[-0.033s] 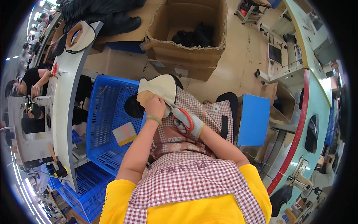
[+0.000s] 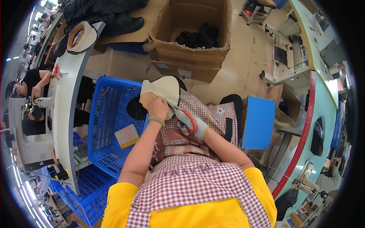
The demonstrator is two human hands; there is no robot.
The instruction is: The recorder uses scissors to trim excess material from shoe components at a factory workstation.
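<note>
My left hand (image 2: 157,108) grips a cream shoe upper piece with a tan lining (image 2: 161,89), held above my lap. My right hand (image 2: 194,123), in a grey glove, is shut on red-handled scissors (image 2: 182,114) whose blades point at the piece's lower edge, next to my left fingers. A green band sits on my left wrist. I sit in a checked apron over a yellow shirt.
A blue plastic crate (image 2: 110,121) stands at my left, holding a dark piece and a small card. A grey worktable (image 2: 66,87) runs along the left with another person behind it. A cardboard box (image 2: 190,41) of dark parts lies ahead. A blue stool (image 2: 258,121) is at right.
</note>
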